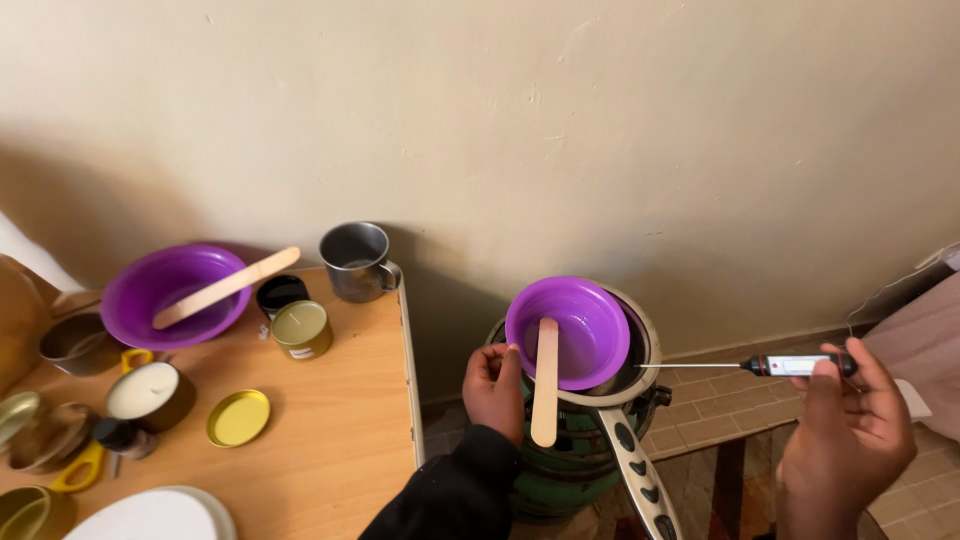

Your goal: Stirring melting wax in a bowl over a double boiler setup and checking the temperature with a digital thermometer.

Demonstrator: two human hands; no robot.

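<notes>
The left hand [494, 388] is closed around the near rim of a small purple bowl [568, 330]. The bowl sits tilted inside a metal pan [640, 345], and the pan sits on top of a green gas burner [560, 480]. A flat wooden stick [545, 380] lies across the bowl, with its near end poking out over the rim by the left hand.

The right hand [845, 420] is off to the right, well apart from the bowl. Its fingers pinch the handle of a thin probe thermometer [795, 365] — the long metal needle points left and its tip is at the edge of the pan.

What could go wrong? The bowl leans, so a bump from the needle or a slip of the left hand could tip it. The stick could slide off too, since so much of it hangs out. The pan's long handle [640, 470] sticks out toward the person and could get knocked by an arm.

To the left is a wooden table [340, 420]. At its far edge stand a bigger purple bowl [175, 290] with another wooden stick, and a metal mug [358, 260] near the far right corner. Closer in are a small gold tin [300, 328], a white candle in a tin [150, 395] and a yellow lid [238, 418]. A plain cream wall [500, 120] is behind — the floor has brown tiles [710, 425].
</notes>
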